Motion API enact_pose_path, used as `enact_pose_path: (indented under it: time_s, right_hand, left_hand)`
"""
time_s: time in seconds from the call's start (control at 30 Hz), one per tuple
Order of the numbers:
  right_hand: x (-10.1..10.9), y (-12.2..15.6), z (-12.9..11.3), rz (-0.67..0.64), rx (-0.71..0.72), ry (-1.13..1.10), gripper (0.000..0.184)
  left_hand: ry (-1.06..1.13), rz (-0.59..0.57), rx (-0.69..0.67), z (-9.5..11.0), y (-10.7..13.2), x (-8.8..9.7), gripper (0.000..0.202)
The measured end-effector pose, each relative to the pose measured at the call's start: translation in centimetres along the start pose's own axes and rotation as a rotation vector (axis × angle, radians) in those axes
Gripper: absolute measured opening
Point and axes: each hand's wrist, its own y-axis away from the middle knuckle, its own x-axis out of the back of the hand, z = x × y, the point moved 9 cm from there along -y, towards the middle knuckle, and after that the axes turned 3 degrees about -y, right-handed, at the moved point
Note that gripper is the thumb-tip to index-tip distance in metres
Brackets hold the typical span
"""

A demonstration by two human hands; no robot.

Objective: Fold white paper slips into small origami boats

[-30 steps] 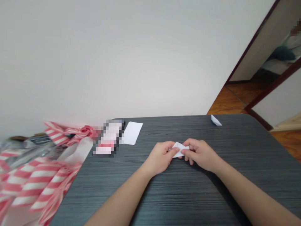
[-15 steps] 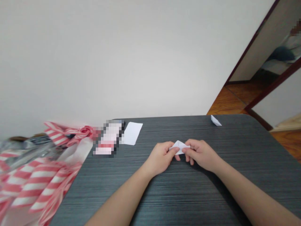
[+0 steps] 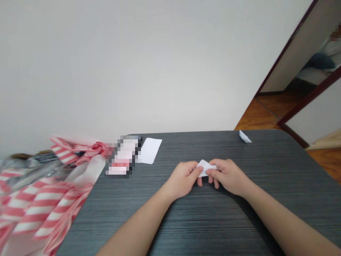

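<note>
Pinching a small folded piece of white paper (image 3: 205, 168) between them, a person's bare left hand (image 3: 182, 179) and right hand (image 3: 229, 176) meet over the middle of a dark grey wood-grain table (image 3: 186, 220). Both grips are closed: the left thumb and fingers hold the paper's left end, while the right thumb and forefinger press on its right end, with the other right fingers curled beneath. The paper's long axis runs crosswise between the hands, tilted only slightly, and one pointed corner aims toward the right hand, with a blunter peak rising toward the far edge of the table. Whether the paper touches the tabletop cannot be told. No writing can be read on it. Beyond the hands, a flat white rectangular sheet (image 3: 149, 150) lies at an angle near the far edge, just beside a pixelated, unreadable rectangular object (image 3: 124, 156) in pink, white and black. A small white folded paper piece (image 3: 244, 137) sits at the far edge toward the right. A red-and-white striped plastic bag (image 3: 39, 209) bunches up past the table's left side, its knotted handles (image 3: 97, 148) near the pixelated object. A plain white wall (image 3: 133, 64) rises behind, and an orange-brown wooden floor (image 3: 257, 115) shows past the table's far right corner, beside a dark red door frame (image 3: 286, 42).
</note>
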Motion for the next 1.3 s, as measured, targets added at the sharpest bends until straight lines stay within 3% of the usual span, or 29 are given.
enact_pose_path:
  time_s: [0.37, 0.63, 0.9, 1.3]
  right_hand:
    - [0.5, 0.1, 0.8, 0.041, -0.044, -0.077, 0.025]
    - [0.1, -0.2, 1.2, -0.001, -0.055, -0.128, 0.014]
    - [-0.1, 0.0, 1.1, -0.031, -0.100, -0.159, 0.023]
    - [0.0, -0.1, 1.2, -0.020, -0.112, -0.201, 0.026]
  left_hand:
    - [0.000, 0.105, 0.022, -1.0, 0.0, 0.6, 0.034]
    - [-0.034, 0.038, 0.022, -0.5, 0.2, 0.3, 0.039]
    - [-0.047, 0.039, -0.022, 0.4, 0.2, 0.5, 0.036]
    - [-0.026, 0.049, 0.014, -0.3, 0.2, 0.4, 0.037]
